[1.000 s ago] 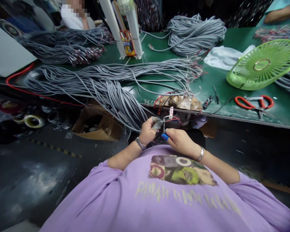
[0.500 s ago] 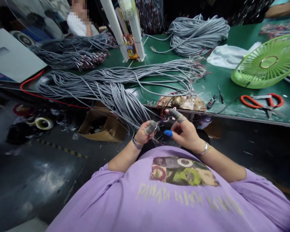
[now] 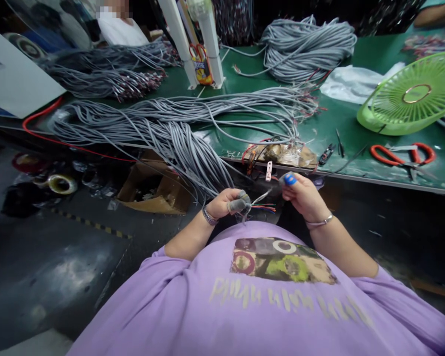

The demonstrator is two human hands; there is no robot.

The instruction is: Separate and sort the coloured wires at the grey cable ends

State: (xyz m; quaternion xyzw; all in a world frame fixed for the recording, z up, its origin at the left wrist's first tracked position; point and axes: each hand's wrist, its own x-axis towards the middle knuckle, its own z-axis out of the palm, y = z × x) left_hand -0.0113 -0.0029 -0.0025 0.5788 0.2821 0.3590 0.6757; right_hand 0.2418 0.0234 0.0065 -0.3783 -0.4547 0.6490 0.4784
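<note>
My left hand, with grey covers on its thumb and a finger, pinches the end of a grey cable. Thin coloured wires, red, blue and green among them, fan out to the right of its fingertips. A pale twisted strand rises from that same end toward my right hand. The right thumb wears a blue cover and presses against a grey-covered finger; the strand's far end blurs near this pinch. A bundle of grey cables hangs over the table edge beside my left hand.
Red-handled scissors, a small black cutter and a green fan are on the green table at right. A coiled grey cable lies behind. Below stands an open cardboard box. A person in white is at back left.
My right hand has moved right, away from the left, and its fingers have closed into a pinch. The pale strand and coloured wires now spread out separately between the hands.
</note>
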